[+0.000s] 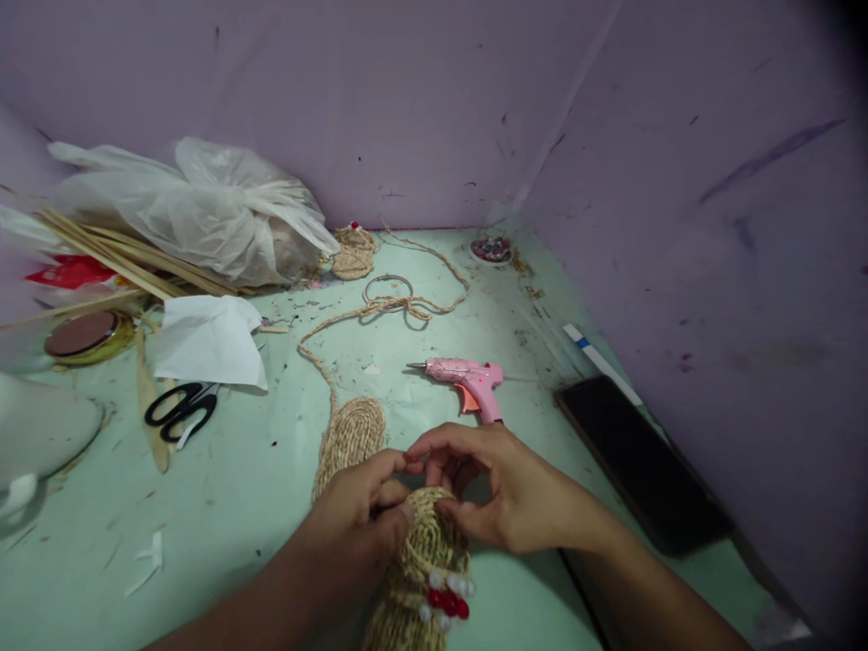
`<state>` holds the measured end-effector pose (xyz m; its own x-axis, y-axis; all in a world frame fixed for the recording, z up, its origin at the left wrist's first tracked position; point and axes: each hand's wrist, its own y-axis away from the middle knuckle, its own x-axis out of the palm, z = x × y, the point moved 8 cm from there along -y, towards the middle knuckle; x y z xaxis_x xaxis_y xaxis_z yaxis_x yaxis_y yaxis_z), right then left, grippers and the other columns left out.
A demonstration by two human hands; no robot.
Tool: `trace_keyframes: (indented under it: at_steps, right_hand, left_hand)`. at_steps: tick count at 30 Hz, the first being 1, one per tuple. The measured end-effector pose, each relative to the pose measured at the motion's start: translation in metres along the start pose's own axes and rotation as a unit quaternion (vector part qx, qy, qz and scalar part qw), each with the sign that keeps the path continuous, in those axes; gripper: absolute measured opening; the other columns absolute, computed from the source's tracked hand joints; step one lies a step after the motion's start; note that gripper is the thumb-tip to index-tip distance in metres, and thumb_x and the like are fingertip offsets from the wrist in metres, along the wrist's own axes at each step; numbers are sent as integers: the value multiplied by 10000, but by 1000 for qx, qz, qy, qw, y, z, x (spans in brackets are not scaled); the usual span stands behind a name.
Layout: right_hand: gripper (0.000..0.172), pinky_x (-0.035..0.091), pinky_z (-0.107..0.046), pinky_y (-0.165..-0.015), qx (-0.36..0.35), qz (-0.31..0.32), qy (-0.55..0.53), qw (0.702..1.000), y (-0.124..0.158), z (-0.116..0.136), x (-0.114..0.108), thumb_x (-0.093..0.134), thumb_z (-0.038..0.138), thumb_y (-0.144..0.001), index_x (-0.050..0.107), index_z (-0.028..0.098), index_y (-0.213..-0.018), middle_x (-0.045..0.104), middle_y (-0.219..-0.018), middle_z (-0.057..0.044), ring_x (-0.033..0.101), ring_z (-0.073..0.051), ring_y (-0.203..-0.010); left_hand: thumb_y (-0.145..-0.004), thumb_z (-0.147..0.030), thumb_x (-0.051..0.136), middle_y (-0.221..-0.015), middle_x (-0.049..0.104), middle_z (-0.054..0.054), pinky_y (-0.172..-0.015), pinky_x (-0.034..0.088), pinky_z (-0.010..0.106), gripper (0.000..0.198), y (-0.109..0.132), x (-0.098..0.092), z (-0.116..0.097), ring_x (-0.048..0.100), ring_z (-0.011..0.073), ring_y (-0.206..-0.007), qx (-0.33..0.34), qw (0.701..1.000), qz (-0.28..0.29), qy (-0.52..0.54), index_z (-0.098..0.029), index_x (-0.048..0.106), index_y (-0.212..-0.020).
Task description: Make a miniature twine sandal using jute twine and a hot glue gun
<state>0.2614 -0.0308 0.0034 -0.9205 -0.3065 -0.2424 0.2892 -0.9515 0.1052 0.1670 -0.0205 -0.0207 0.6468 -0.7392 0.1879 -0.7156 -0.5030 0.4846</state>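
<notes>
Just this side of the glue gun (467, 378), the left hand (359, 520) and right hand (505, 495) pinch the jute piece (429, 553), whose rim probably wants firm, even pressure.

- The scene is lit softly and evenly from above; no hard glare is seen on the table (223, 506).
- Faint, short shadows are cast beside the glue gun (467, 380) and under the right hand (505, 493).
- A dull sheen is carried by the plastic bag (203, 208); the phone (637, 461) is rendered almost black.
- The right-hand corners are darkened by vignetting.
- Straight lines are bowed towards the edges by wide-angle distortion.
- The centre is rendered fairly sharp; the left edge is smeared and out of focus.
</notes>
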Motion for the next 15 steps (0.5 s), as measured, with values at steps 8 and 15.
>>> trace_keyframes:
  at_steps: [8, 15]
  right_hand:
    - [394, 473, -211, -571, 2, -6, -3, 1000, 0, -1, -1, 579, 41, -674, 578, 171, -1046, 591, -804, -4, 564, -108, -683]
    - [395, 479, -218, -592, -2, -9, 0, 1000, 1, -2, -1, 578, 51, -680, 577, 185, -1052, 593, -815, -2, 569, -109, -694]
  left_hand:
    - [-760, -319, 538, -555, 386, -73, -482, 234, 227, 266, 1, -5, 8, 314, 84, -506, 3, 999, -7, -34, -140, 549, -957]
    - [-766, -319, 545, -567, 409, -61, -505, 277, 233, 279, 1, -11, 12, 355, 92, -517, -1, 998, -17, -53, -149, 558, -986]
